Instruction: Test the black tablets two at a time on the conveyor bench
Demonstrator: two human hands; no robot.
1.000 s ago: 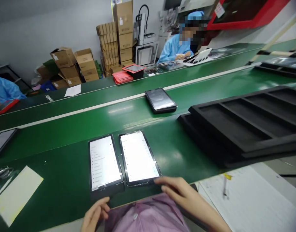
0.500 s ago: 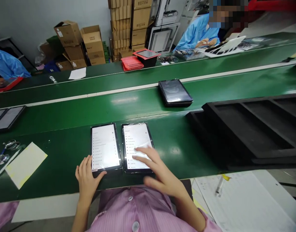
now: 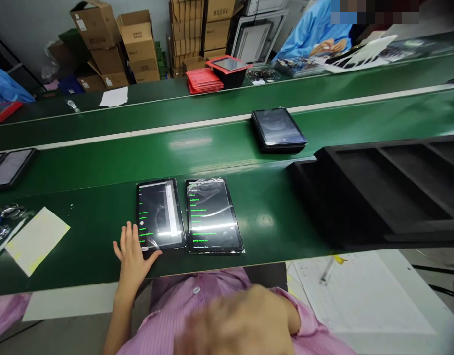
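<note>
Two tablets lie side by side on the green bench in front of me. The left tablet [image 3: 158, 217] has a dark screen with green text and a white strip down its right part. On the right tablet [image 3: 212, 217] is a dark screen listing green lines, under a clear film with shiny creases. My left hand [image 3: 132, 256] rests at the lower left corner of the left tablet, fingers spread and thumb along its bottom edge. Close to the camera, my right hand [image 3: 242, 320] is raised over my lap, smeared by motion, its fingers unreadable.
Black foam trays [image 3: 390, 192] fill the right side. Beyond the tablets sits a stack of tablets [image 3: 279, 129]. At left are a yellowish paper [image 3: 38, 240], a white pen [image 3: 8, 239] and more tablets [image 3: 12, 167]. A co-worker's blue sleeve [image 3: 308, 29] shows across the bench.
Both screens have turned from white lists to dark pages with green text. My right hand has left the right tablet and come back toward me. My left hand stays by the left tablet.
</note>
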